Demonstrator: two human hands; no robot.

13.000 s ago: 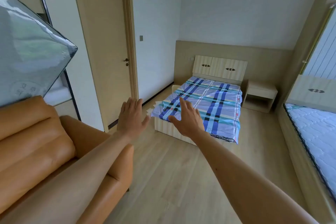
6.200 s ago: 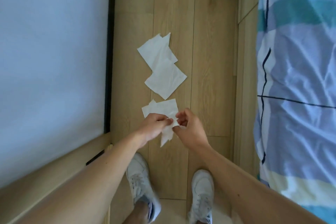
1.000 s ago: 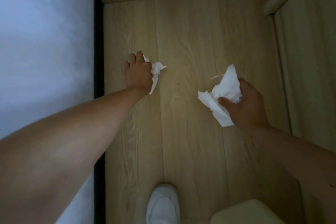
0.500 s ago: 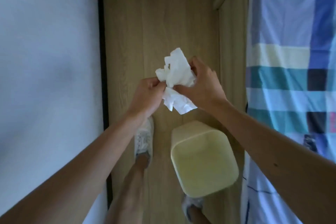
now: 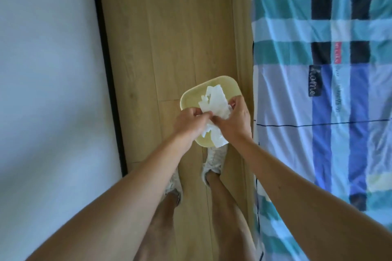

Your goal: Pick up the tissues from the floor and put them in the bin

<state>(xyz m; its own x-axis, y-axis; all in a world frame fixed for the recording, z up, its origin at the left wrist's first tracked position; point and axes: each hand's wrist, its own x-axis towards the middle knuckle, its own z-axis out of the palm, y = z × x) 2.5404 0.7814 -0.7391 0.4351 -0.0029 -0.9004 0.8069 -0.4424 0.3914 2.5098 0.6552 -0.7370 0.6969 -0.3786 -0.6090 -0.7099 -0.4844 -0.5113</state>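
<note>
A bunch of crumpled white tissues (image 5: 216,101) is held between both hands, right over the open top of a pale yellow bin (image 5: 191,96) that stands on the wooden floor. My left hand (image 5: 189,122) grips the bunch from the left and my right hand (image 5: 235,119) grips it from the right. Both hands hide the near half of the bin. A tail of tissue hangs down below the hands over the bin's near rim.
A white wall with a black skirting strip (image 5: 106,65) runs along the left. A bed with a blue, teal and cream checked sheet (image 5: 322,91) fills the right side. My feet in white shoes (image 5: 213,160) stand just behind the bin on the narrow wooden floor strip (image 5: 169,27).
Half a second ago the hands held the tissue bunch over bare floor beyond the bin. Now they hold it directly above the bin's opening.
</note>
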